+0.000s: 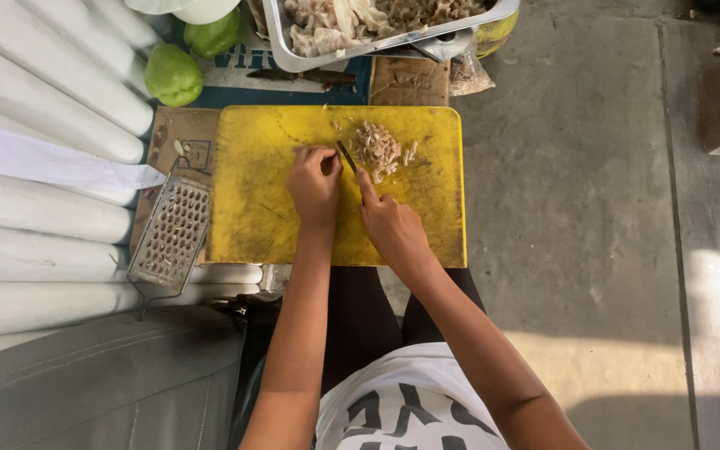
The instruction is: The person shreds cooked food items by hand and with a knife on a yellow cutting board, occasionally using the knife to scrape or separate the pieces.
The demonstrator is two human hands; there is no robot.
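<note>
A yellow cutting board [260, 192] lies on the floor in front of my knees. My left hand [313, 185] presses its curled fingers down on a small pale piece of food on the board. My right hand [392, 227] grips a knife [347, 156] whose dark blade points away from me, right beside the left fingertips. A heap of chopped pale bits [379, 147] sits just past the blade, at the board's far right.
A metal tray [293, 52] of pale raw pieces stands beyond the board. Two green chayotes [173, 73] lie at the far left. A flat metal grater [172, 235] leans left of the board, against white corrugated sheeting [35, 200]. Concrete floor [593, 208] spreads to the right.
</note>
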